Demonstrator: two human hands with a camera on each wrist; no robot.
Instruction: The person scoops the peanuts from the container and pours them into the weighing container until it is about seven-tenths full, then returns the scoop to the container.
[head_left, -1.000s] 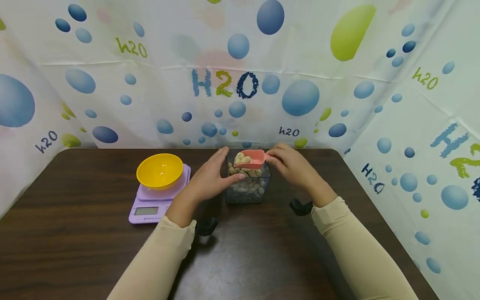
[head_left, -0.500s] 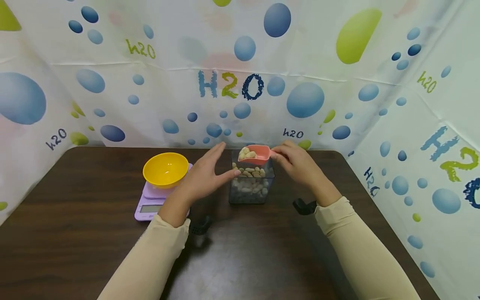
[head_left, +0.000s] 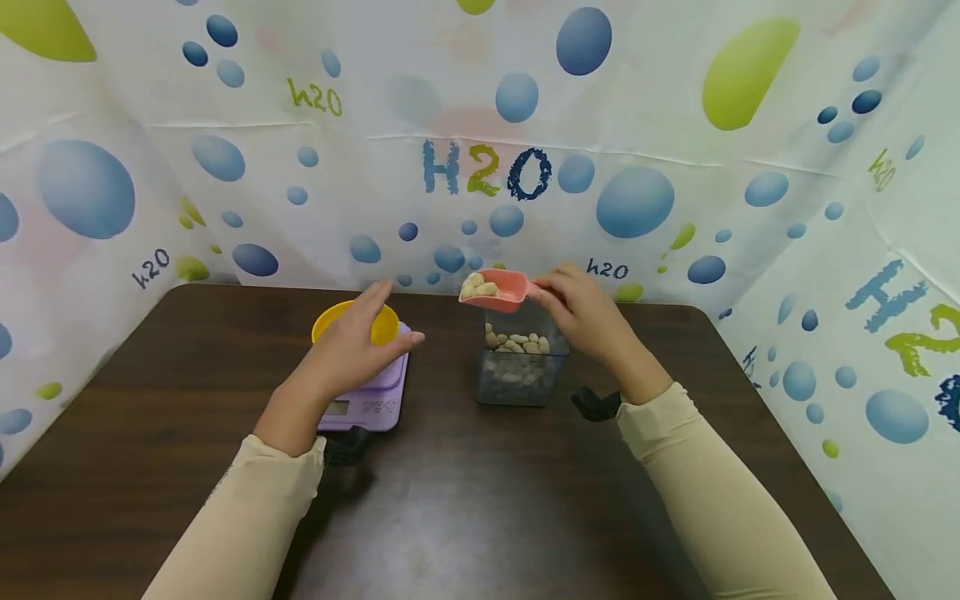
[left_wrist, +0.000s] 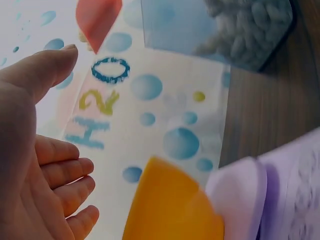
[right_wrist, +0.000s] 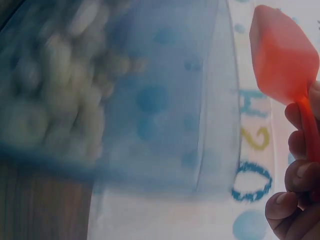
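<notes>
Peanuts (head_left: 478,287) fill the pink scoop (head_left: 497,290) pinched by the right hand (head_left: 587,321); the slack-fingered left hand (head_left: 348,354) hides the yellow bowl (head_left: 384,327) on the dark desk (head_left: 480,492).

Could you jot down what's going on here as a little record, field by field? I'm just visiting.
Right hand: pinches the handle of a pink scoop
Scoop load: pale peanuts, held above the container
Container: clear box, part full of peanuts, standing on the table
Left hand: fingers straight, holds nothing, in front of the yellow bowl
Yellow bowl: sits on a purple scale, left of the container
Backdrop: bubble-print curtain
</notes>
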